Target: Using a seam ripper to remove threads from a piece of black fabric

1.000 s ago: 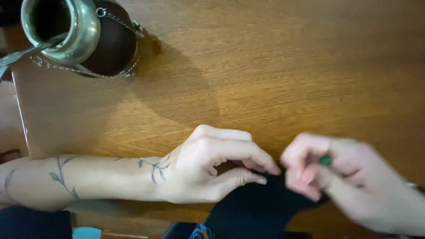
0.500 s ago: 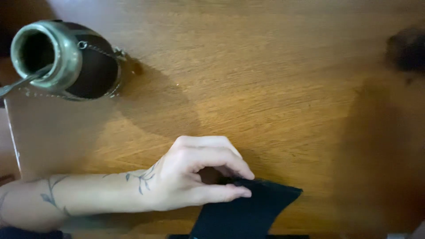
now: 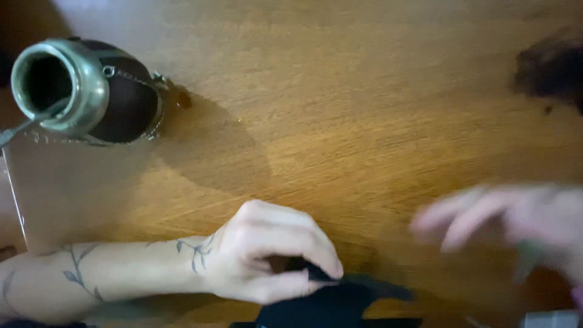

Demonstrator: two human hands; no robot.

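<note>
A: How is the left hand sitting?

B: It is lying on the table with the forearm running in from the left edge, a leaf tattoo showing along the arm and wrist. The fingers are curling over, and thumb and fingertips are pinching the top edge of a dark cloth.

A: And where is that cloth lying?

B: At the near edge of the table, bottom centre, partly running out of view; one pointed corner is sticking out to the right of the hand.

A: The right hand?

B: It is hovering at the right side, badly blurred. The fingers are looking loosely spread and pointing left, well apart from the cloth. Whether it is gripping anything, I cannot tell.

A: What is the surface like?

B: A wooden table with warm brown grain, light glaring off it.

A: Anything else standing on it?

B: A round dark cup with a metal rim is standing at the upper left, a metal straw leaning out of it. A dark blurred shape is sitting at the upper right; I cannot tell what it is.
</note>
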